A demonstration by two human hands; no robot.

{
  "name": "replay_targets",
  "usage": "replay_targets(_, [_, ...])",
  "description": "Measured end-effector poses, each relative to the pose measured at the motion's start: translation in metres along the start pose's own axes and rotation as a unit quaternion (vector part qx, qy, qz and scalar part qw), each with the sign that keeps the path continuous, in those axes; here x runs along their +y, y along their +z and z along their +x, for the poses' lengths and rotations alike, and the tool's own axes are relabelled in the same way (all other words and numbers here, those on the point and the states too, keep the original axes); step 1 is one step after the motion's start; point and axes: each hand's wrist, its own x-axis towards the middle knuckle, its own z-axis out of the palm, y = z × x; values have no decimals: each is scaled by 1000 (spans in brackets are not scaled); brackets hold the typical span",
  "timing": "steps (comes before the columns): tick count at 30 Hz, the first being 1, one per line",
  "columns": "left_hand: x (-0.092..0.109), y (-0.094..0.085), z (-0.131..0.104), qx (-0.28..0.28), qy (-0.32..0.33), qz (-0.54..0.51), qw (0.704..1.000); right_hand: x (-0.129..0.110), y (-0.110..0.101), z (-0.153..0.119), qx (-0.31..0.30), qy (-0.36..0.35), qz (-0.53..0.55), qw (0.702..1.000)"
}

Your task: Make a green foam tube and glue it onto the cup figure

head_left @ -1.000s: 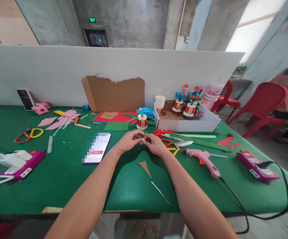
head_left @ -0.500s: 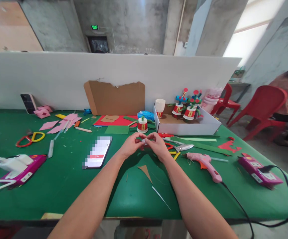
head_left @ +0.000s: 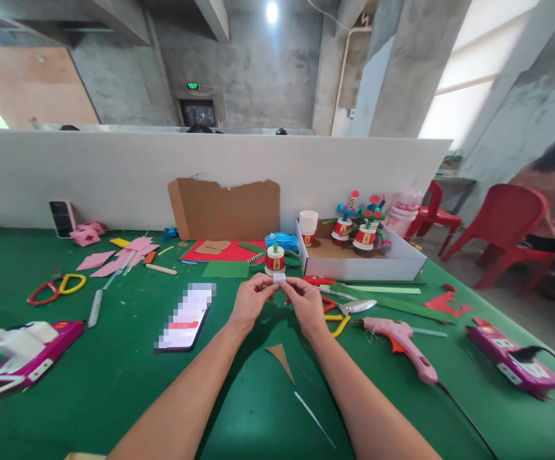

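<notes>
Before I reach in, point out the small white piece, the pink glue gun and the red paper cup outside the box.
Small white piece (head_left: 279,278): head view, middle of its visible face.
Pink glue gun (head_left: 400,329): head view, body where barrel meets handle.
Red paper cup (head_left: 275,260): head view, middle of its red band.

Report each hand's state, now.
Left hand: closed, fingertips pinching a small white, roughly rectangular piece.
Right hand: closed, fingertips pinching the same piece.

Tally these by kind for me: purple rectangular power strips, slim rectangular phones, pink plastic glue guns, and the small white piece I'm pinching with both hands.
Purple rectangular power strips: 2
Slim rectangular phones: 2
Pink plastic glue gun: 1
Small white piece, held: 1
Total: 6
</notes>
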Motion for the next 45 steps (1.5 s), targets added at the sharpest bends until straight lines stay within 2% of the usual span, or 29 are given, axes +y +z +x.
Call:
replay_targets(5, [3, -1, -1, -9, -26, 17, 999, 1, -2, 0, 29, -27, -47, 998])
replay_targets(15, [5, 1, -3, -34, -44, -30, 998, -1, 1, -3, 60, -73, -101, 990])
replay_targets(20, [4, -1, -4, -45, -63, -59, 995, 0, 4, -5, 49, -51, -49, 996])
replay_targets(24, [4, -2, -3, -42, -50, -57, 996, 4, 6, -5, 38, -16, 5, 999])
replay_targets(28, [4, 1, -4, -31, -52, -55, 997, 6, 5, -4, 42, -9, 8, 999])
replay_targets(36, [0, 5, -6, -29, -85, -139, 986, 4, 8, -6, 50, -8, 33, 998])
replay_targets(45, [-2, 5, -5, 1, -66, -137, 988, 5, 10, -7, 48, 9, 40, 998])
